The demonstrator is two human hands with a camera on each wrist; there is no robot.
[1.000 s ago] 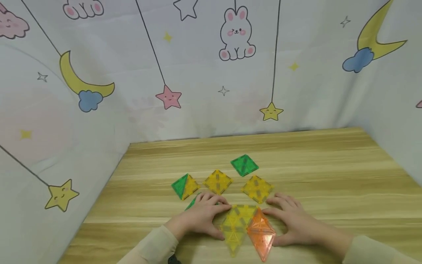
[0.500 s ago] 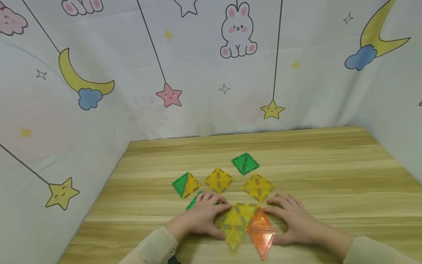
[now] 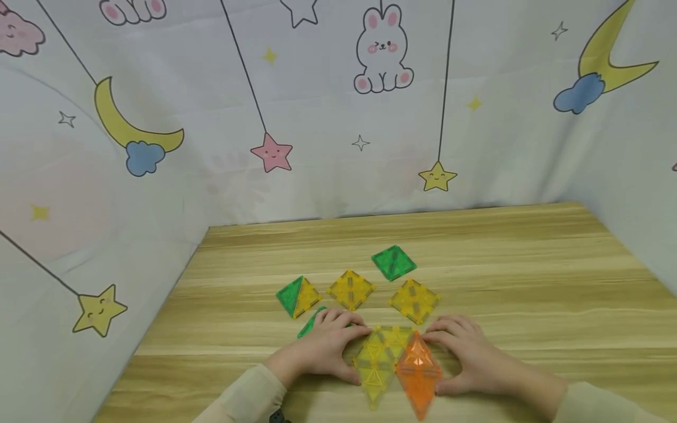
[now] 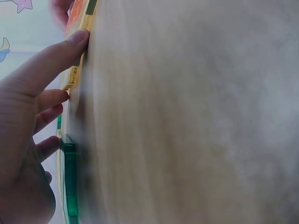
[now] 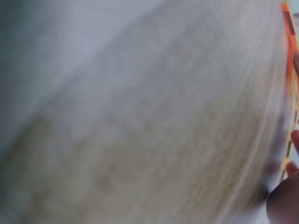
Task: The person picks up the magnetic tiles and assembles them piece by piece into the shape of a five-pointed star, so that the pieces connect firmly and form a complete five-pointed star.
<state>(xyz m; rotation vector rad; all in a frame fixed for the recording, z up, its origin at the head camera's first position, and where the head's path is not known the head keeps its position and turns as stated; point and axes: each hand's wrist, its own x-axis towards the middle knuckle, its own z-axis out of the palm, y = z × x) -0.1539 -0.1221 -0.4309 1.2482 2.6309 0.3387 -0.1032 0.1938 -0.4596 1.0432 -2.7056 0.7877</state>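
Orange triangles [image 3: 419, 379] — translucent, paired as a diamond — touch yellow triangles [image 3: 378, 355].

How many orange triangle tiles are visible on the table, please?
2. In the head view, the upper orange tile lies beside the right hand; the lower orange tile meets it base to base. Any under the left hand or right hand would be hidden.

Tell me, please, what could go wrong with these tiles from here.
The left hand holds the yellow tiles and the right hand the orange tiles; uneven pushing might buckle them where they meet. The left hand also partly covers a green tile in the head view, so it could nudge that piece aside.
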